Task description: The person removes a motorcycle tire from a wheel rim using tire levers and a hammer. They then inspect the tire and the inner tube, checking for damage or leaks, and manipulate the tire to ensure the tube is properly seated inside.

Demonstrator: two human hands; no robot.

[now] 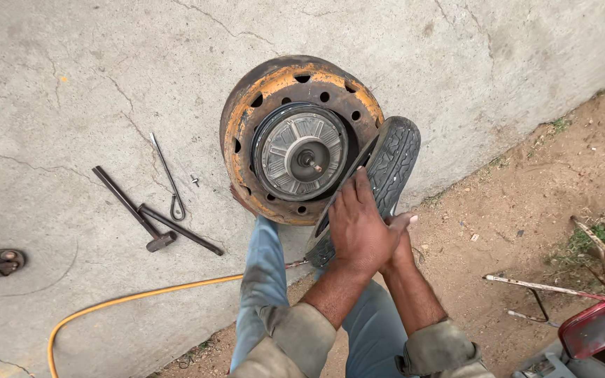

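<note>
Head view is showing a small tyre [390, 164] leaning against a hub [301, 152] lying on a rusty rim [260, 115] on concrete; the left hand [360, 227] is pressing flat on the tyre; the right hand [399, 231], mostly hidden beneath it, is gripping the tyre's edge; bars [150, 217], a hook [169, 180] and a hose [106, 308] are lying to the left.
</note>
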